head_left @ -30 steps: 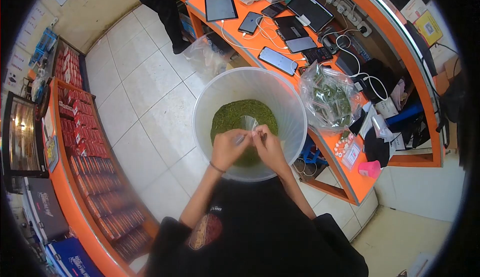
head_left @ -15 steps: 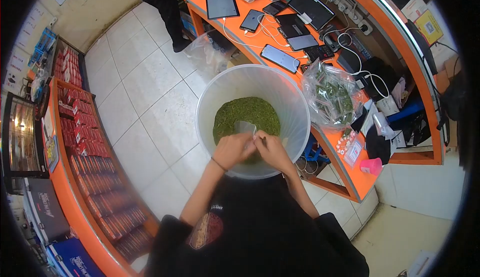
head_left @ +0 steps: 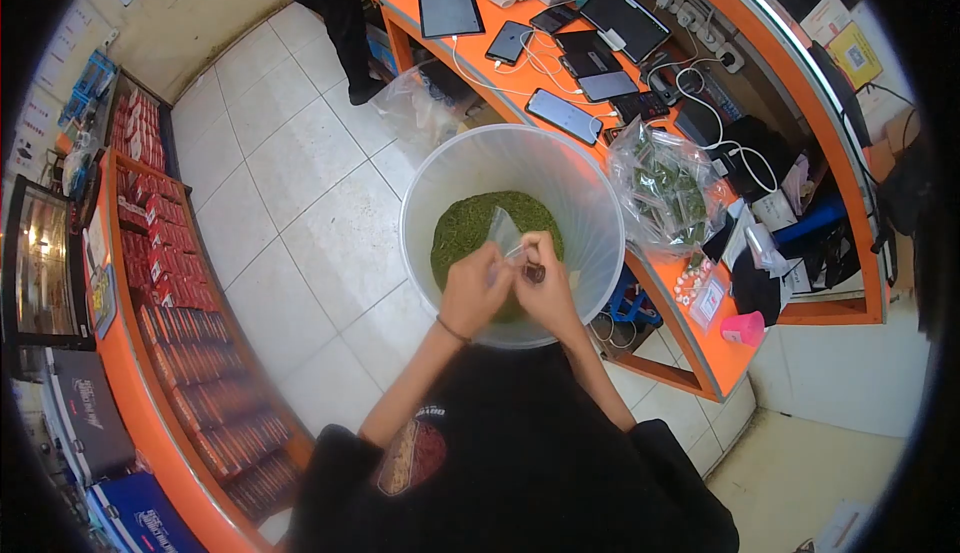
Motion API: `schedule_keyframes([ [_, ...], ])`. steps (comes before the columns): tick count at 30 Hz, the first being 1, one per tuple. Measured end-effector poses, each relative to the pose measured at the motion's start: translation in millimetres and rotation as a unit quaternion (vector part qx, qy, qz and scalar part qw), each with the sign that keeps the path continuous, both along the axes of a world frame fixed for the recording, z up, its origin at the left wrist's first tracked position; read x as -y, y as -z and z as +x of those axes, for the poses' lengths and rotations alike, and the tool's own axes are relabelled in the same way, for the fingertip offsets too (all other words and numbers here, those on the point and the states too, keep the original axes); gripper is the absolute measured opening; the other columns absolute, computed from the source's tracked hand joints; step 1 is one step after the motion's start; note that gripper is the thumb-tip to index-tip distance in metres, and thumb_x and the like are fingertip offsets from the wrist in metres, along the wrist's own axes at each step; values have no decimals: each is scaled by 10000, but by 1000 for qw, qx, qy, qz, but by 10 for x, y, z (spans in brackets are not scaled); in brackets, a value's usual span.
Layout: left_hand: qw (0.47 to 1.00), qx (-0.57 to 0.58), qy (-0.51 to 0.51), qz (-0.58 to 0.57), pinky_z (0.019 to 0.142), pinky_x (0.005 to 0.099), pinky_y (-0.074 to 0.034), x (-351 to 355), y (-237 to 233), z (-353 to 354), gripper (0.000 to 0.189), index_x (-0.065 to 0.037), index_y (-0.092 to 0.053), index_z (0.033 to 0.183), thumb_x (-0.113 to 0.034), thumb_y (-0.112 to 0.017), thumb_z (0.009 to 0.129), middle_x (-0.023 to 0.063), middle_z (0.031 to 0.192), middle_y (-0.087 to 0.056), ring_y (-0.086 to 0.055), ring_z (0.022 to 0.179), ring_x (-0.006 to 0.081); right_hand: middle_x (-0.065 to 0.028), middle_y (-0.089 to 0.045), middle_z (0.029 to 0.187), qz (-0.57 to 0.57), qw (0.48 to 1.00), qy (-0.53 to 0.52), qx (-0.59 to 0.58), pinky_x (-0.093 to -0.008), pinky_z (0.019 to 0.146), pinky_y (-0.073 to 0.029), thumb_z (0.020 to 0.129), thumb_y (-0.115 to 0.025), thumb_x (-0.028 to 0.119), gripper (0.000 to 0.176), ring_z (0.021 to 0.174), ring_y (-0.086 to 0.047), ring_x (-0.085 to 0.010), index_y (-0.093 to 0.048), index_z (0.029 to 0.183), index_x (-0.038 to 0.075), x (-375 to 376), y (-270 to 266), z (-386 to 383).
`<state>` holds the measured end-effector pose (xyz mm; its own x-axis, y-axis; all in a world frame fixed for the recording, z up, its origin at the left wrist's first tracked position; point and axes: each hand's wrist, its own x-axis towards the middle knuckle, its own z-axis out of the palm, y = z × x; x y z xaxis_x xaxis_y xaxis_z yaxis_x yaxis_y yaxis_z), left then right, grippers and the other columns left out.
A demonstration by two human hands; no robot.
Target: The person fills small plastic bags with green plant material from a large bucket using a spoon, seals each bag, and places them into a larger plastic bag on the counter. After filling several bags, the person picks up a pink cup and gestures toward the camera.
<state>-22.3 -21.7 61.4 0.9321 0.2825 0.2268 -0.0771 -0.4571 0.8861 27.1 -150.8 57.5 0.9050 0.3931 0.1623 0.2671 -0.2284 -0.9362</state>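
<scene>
A large translucent plastic bucket (head_left: 413,188) stands in front of me, with shredded green leaf (head_left: 465,223) in its bottom. Over it, both my hands pinch a small clear plastic bag (head_left: 503,223), which sticks up between them. My left hand (head_left: 473,288) is closed at the bag's left side. My right hand (head_left: 548,293) has its fingers closed at the other side, thumb and forefinger meeting near the left fingertips. A small dark brown object (head_left: 535,273) shows in the right palm; its kind is not clear.
An orange desk (head_left: 705,358) on the right bears phones (head_left: 563,116), a tablet (head_left: 450,13), cables and a clear bag of filled green packets (head_left: 665,188). A pink cup (head_left: 742,329) sits near its corner. Shelves of red packs (head_left: 170,233) line the left. Another person's dark-clothed leg (head_left: 345,43) is at the back.
The small bag has turned more upright between my fingers. My right hand has rolled, bringing the brown object into clearer view, and my left hand has tilted upward.
</scene>
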Motion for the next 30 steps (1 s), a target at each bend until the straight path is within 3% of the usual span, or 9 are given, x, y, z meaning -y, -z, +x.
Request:
schedule_keyframes([
  [4, 997, 31, -63, 13, 618, 340, -472, -128, -39, 66, 192, -13, -536, 789, -79, -712, 752, 145, 762, -591, -572, 639, 275, -53, -510, 647, -17, 999, 32, 40, -269, 546, -417, 812, -625, -15, 322, 564, -496, -114, -429, 1060, 48, 38, -24, 33],
  [6, 997, 39, -44, 59, 734, 347, -511, -216, -7, 50, 223, -18, -601, 921, -38, -713, 729, 139, 922, -629, -631, 803, 279, -57, -509, 644, -28, 997, 65, 18, -271, 551, -420, 809, -618, -13, 327, 571, -502, -118, -434, 1072, 49, 47, -18, 57],
  [8, 986, 111, 78, 99, 854, 366, -521, -207, 13, 33, 406, -41, -620, 1096, -77, -751, 714, 143, 1112, -635, -651, 982, 291, -57, -509, 640, -17, 999, 50, 12, -273, 546, -414, 805, -616, -8, 325, 562, -498, -119, -443, 1074, 48, 28, -46, 39],
  [11, 984, 96, 131, 76, 905, 383, -521, -187, -107, -3, 554, -58, -590, 1219, -127, -788, 707, 139, 1230, -613, -632, 1084, 310, -45, -515, 642, 4, 999, 31, -40, -277, 537, -409, 803, -616, -9, 317, 549, -499, -113, -447, 1065, 47, 69, 0, 66],
  [18, 991, 37, 89, 97, 828, 376, -548, -205, 6, -52, 630, -80, -551, 1282, -166, -813, 716, 133, 1219, -631, -674, 990, 298, -24, -556, 674, 3, 998, 2, -69, -246, 524, -408, 858, -626, 17, 292, 574, -519, -76, -454, 1093, 40, 26, 48, 13],
  [21, 994, 70, 40, 77, 803, 326, -546, -273, 33, -56, 579, -70, -568, 1267, -155, -801, 744, 130, 1171, -658, -694, 909, 242, -39, -597, 714, 175, 978, -14, -113, -226, 518, -424, 937, -611, 89, 217, 578, -541, -67, -510, 1105, -3, 32, 7, 107],
  [24, 997, 65, -31, 30, 795, 287, -531, -325, 62, -36, 501, -34, -585, 1243, -121, -775, 788, 119, 1139, -676, -680, 899, 174, -80, -647, 754, 152, 978, 27, -142, -220, 535, -458, 997, -557, 215, 272, 598, -586, -77, -574, 1080, -43, 216, 110, 479],
  [26, 989, 93, -101, -51, 801, 263, -517, -345, 163, 6, 461, 1, -592, 1235, -75, -754, 810, 110, 1141, -677, -652, 910, 127, -115, -678, 753, -51, 992, 67, -98, -230, 554, -484, 1010, -521, 289, 359, 640, -642, -98, -644, 976, -47, 196, 89, 770],
  [30, 971, 98, -121, -179, 809, 270, -515, -378, 154, 10, 558, 13, -522, 1313, -43, -753, 808, 147, 1210, -633, -643, 913, 137, -144, -680, 687, -29, 996, 75, -28, -332, 626, -520, 1027, -397, 424, 565, 669, -685, -202, -663, 887, -54, -203, 591, 1343],
])
